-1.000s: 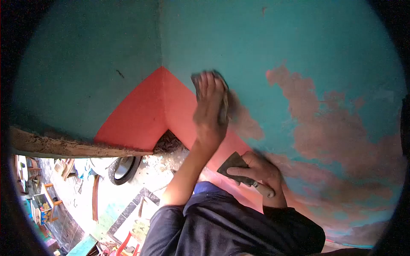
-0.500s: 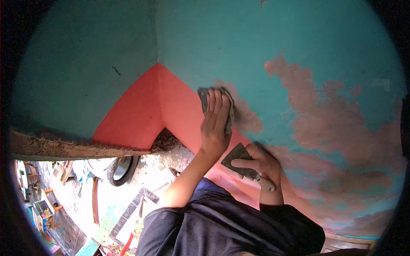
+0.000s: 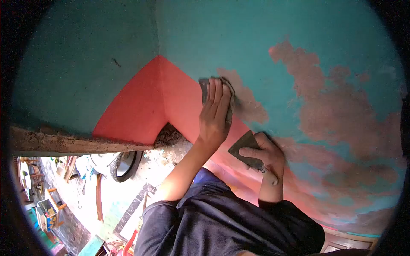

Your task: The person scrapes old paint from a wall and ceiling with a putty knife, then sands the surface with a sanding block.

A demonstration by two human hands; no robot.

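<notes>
My left hand is pressed flat-fingered over a dark grey flat plate against the painted wall. The plate's pale, rough edge shows past the fingers, but most of it is hidden. Just right of that hand lies a brownish patch on the turquoise paint. Lower and to the right, my right hand grips a putty knife, its thumb across the wide blade. The knife's blade points up and left, and its handle end hangs below the palm.
A coral-red painted band fills the wall corner. Larger brownish patches spread over the wall at right. A rough ledge runs along the left. Below are a wheel, a small wooden shelf and scattered household items.
The view has shifted a little, so the wall patches and both hands sit higher in it. Both hands keep their holds, with little movement across the wall.
</notes>
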